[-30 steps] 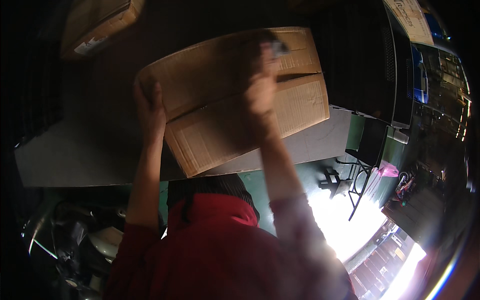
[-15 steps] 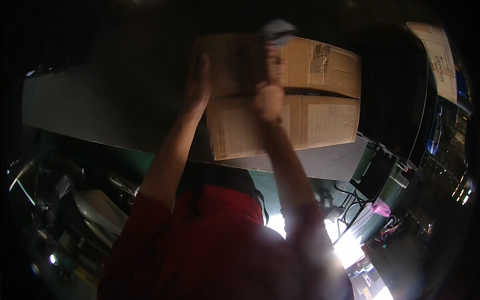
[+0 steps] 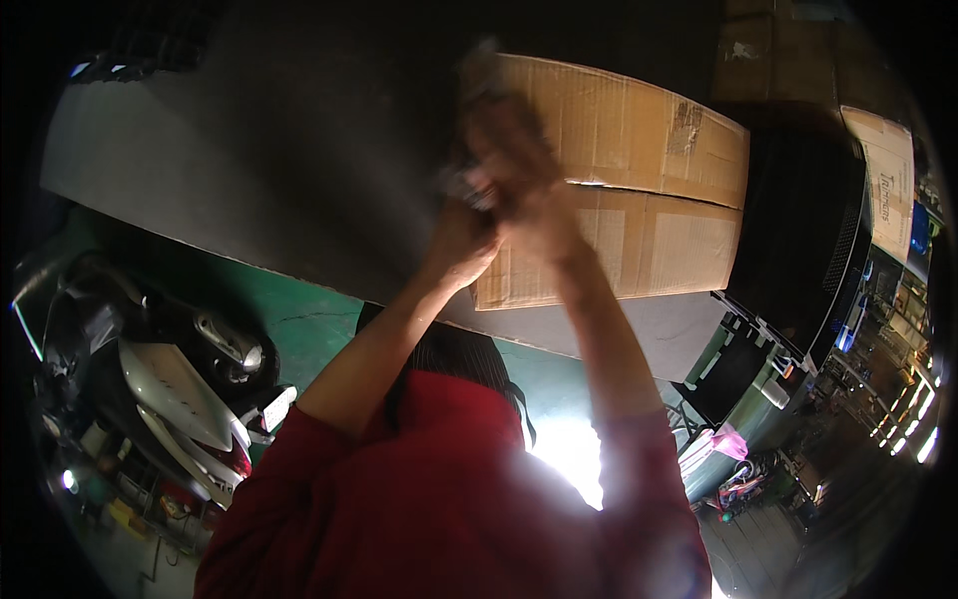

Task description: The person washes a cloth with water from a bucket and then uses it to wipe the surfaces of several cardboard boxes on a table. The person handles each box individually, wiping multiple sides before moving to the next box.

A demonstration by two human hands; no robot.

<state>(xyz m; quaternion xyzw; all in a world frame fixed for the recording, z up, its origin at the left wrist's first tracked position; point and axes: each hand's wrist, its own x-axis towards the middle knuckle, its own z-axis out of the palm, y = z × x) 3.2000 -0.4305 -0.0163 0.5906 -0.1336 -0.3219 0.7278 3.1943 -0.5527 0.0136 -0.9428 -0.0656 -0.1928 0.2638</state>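
A brown cardboard box (image 3: 639,245) lies on a dark grey tabletop (image 3: 329,265), its lengthwise middle seam running across the upper face. At the box's left end my two hands meet. My right hand (image 3: 544,220) is closed round a dark, grey-headed tool (image 3: 486,75) that is badly smeared by motion, so its kind does not show. Just left of it and lower is my left hand (image 3: 467,240), touching or almost touching the right; its fingers blur into a small greyish patch, and whether they hold anything is hidden.
On the left stands a motor scooter (image 3: 180,394) with pale panels. A black case-like object (image 3: 803,230) is right of the box, with another carton (image 3: 888,185) beyond it. A pink bag (image 3: 731,442) lies at lower right. Bright light glares near my right arm.
My left hand has left the box's left side and come toward my right hand. The right hand with its tool has moved slightly left and lower. The whole view has shifted.
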